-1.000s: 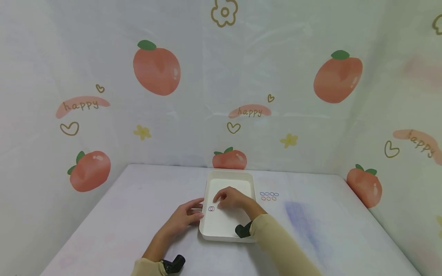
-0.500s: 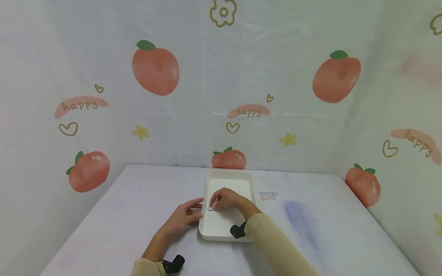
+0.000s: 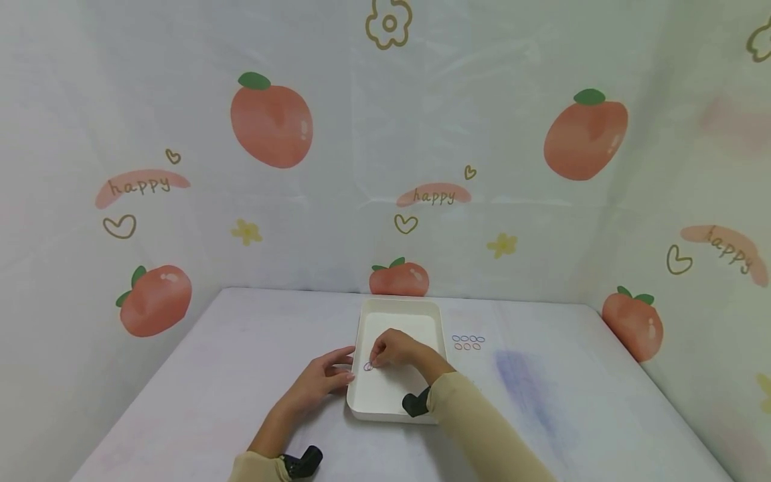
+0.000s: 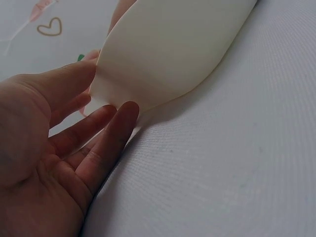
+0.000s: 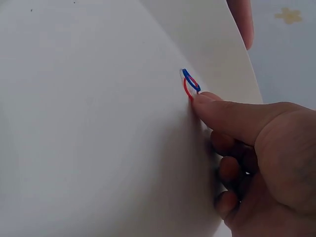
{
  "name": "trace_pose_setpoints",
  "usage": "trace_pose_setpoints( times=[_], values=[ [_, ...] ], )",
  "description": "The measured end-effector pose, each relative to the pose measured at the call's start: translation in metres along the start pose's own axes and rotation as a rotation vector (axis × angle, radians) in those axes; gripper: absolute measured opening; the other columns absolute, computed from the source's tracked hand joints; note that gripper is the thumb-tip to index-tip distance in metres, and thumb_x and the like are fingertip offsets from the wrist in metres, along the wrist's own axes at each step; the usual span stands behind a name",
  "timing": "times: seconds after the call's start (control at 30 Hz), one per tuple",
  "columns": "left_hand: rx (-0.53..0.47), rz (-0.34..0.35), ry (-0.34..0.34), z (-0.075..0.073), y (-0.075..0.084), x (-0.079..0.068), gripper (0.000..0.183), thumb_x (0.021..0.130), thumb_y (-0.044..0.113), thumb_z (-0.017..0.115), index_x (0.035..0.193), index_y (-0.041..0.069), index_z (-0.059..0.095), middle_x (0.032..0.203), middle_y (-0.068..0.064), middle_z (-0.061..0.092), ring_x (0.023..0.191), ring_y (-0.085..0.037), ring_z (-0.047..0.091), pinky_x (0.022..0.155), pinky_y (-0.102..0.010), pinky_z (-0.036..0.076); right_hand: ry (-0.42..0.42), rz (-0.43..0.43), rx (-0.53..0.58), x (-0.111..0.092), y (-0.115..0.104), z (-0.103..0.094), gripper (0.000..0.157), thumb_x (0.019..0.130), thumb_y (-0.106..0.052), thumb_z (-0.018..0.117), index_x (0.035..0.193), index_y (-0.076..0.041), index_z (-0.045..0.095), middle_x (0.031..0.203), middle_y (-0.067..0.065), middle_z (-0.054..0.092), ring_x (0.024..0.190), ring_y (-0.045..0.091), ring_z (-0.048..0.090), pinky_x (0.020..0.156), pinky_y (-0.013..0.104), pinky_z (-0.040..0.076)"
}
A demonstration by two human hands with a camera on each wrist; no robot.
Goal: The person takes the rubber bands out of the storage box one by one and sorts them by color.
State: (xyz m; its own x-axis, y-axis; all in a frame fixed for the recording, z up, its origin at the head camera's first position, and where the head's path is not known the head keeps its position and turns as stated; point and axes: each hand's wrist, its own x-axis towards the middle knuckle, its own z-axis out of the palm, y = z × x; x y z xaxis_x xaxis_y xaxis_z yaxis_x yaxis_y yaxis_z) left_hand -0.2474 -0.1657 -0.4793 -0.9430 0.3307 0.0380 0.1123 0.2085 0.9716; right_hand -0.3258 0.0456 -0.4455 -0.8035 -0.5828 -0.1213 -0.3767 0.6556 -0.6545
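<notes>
My right hand (image 3: 393, 348) reaches into the white tray (image 3: 400, 402) and pinches a small thin red ring (image 5: 186, 89) by its edge. A blue ring (image 5: 191, 79) of like size overlaps the red one. In the right wrist view both rings stand tilted just past the thumb tip, close to the tray's side wall; the index fingertip is hidden behind the thumb. My left hand (image 4: 74, 133) rests with extended fingers against the outside of the tray's left wall, fingertips and thumb touching it.
On the table (image 3: 289, 321), right of the tray, lie a row of several blue rings (image 3: 464, 339) and a row of three red rings (image 3: 467, 347). A fruit-printed white cloth (image 3: 337, 201) hangs behind and around the table.
My right hand has moved left to the overlapping rings and closed its fingertips on the red one. The rings now tilt and have shifted slightly. The left hand stays at the tray wall.
</notes>
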Motion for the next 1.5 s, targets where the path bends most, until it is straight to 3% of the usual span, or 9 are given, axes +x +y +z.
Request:
trace_pose_setpoints(
  times=[0.37, 0.7, 1.03, 1.37, 1.5],
  values=[
    [-0.008, 0.006, -0.008, 0.000, -0.002, 0.002, 0.061, 0.090, 0.012, 0.069, 0.143, -0.003, 0.042, 0.129, -0.025, 0.053, 0.107, -0.031, 0.062, 0.082, -0.039, 0.056, -0.007, -0.011, 0.004, -0.003, 0.002, -0.006, 0.008, 0.084, -0.006, 0.074, 0.077, -0.007, 0.072, 0.068, -0.005, 0.060, 0.066, 0.008, 0.049, 0.061, 0.021, 0.040],
    [0.000, 0.008, -0.006, 0.000, -0.002, 0.002, 0.060, 0.091, 0.011, 0.068, 0.144, -0.002, 0.042, 0.130, -0.023, 0.053, 0.108, -0.032, 0.062, 0.082, -0.038, 0.056, 0.067, 0.040, -0.034, -0.006, 0.002, -0.014, 0.011, 0.086, -0.007, 0.072, 0.076, -0.010, 0.071, 0.070, -0.003, 0.060, 0.068, 0.013, 0.051, 0.062, 0.025, 0.043],
    [0.027, 0.003, 0.013, 0.002, -0.002, 0.001, 0.060, 0.091, 0.011, 0.068, 0.144, 0.000, 0.043, 0.129, -0.022, 0.054, 0.106, -0.030, 0.063, 0.083, -0.040, 0.055, 0.113, 0.093, -0.053, -0.007, 0.015, -0.012, 0.011, 0.084, -0.007, 0.075, 0.075, -0.010, 0.070, 0.068, -0.003, 0.060, 0.067, 0.012, 0.050, 0.061, 0.024, 0.042],
    [0.026, 0.005, 0.016, 0.001, -0.002, 0.001, 0.059, 0.091, 0.011, 0.069, 0.143, 0.000, 0.044, 0.128, -0.021, 0.055, 0.105, -0.029, 0.063, 0.082, -0.039, 0.056, 0.165, 0.043, -0.034, -0.011, 0.017, -0.026, 0.009, 0.083, -0.005, 0.074, 0.076, -0.007, 0.070, 0.069, -0.003, 0.059, 0.067, 0.013, 0.051, 0.061, 0.024, 0.043],
    [0.024, 0.008, 0.016, 0.001, -0.003, 0.000, 0.059, 0.091, 0.011, 0.068, 0.144, 0.000, 0.044, 0.128, -0.022, 0.055, 0.104, -0.028, 0.063, 0.081, -0.038, 0.056, 0.179, 0.061, -0.004, -0.015, 0.019, -0.034, 0.008, 0.084, -0.004, 0.074, 0.078, -0.005, 0.069, 0.070, -0.002, 0.059, 0.068, 0.013, 0.050, 0.060, 0.024, 0.043]
  ],
)
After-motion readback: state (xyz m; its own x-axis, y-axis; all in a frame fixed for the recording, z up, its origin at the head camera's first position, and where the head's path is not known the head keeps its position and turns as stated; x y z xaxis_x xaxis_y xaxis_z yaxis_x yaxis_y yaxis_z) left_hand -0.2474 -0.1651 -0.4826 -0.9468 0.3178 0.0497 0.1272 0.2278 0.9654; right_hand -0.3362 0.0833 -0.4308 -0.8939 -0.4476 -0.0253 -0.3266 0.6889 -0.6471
